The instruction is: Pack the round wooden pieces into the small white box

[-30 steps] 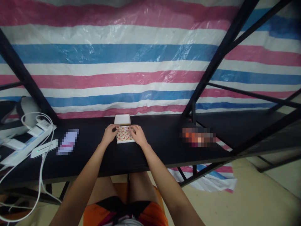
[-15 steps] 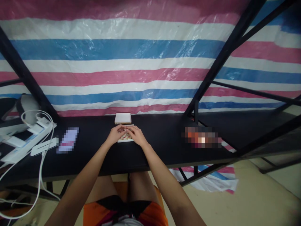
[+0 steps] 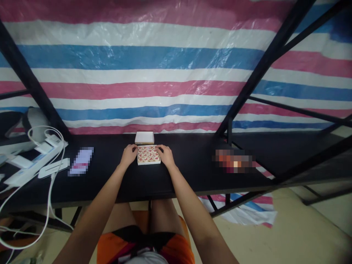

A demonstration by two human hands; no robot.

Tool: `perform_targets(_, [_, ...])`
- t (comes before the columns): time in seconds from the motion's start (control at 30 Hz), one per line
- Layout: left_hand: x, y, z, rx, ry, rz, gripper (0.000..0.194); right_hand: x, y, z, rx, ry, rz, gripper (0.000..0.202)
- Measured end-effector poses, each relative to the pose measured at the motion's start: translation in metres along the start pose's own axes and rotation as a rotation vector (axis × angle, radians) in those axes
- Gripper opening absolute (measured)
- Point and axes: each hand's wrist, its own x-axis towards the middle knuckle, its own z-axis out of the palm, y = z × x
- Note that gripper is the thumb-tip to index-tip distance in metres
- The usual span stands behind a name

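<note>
A white box (image 3: 149, 163) full of round cream pieces with red markings lies on the black table, between my two hands. My left hand (image 3: 128, 154) is at the box's left side, its fingers curled at the upper left corner. At the upper right corner is my right hand (image 3: 166, 155), fingers bent inward against the edge. Both hands seem to pinch the box's sides. Just behind the box rests a white lid or tray (image 3: 144, 138).
On the left of the black table (image 3: 101, 183) are a power strip with white cables (image 3: 34, 165), a white flat device (image 3: 54, 168) and a blurred phone-like item (image 3: 81, 161). A pixelated object (image 3: 233, 160) lies to the right. Black metal bars frame both sides.
My hands have moved apart, from over the pieces to the left and right sides of the box. The pieces are now uncovered.
</note>
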Motion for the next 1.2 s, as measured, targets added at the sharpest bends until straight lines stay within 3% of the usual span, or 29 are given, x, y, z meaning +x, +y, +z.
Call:
perform_targets(0.67, [-0.0006, 0.0044, 0.0007, -0.069, -0.055, 0.014, 0.023, 0.001, 0.0034, 0.0037, 0.091, -0.065, -0.033, 0.027])
perform_targets(0.9, [-0.0017, 0.0073, -0.0004, -0.132, -0.065, -0.039, 0.022, 0.001, 0.0063, 0.003, 0.13, -0.083, -0.03, 0.039])
perform_targets(1.2, [-0.0012, 0.0079, -0.0008, -0.127, -0.067, -0.038, 0.022, -0.0005, 0.0074, 0.0056, 0.123, -0.082, -0.06, 0.032])
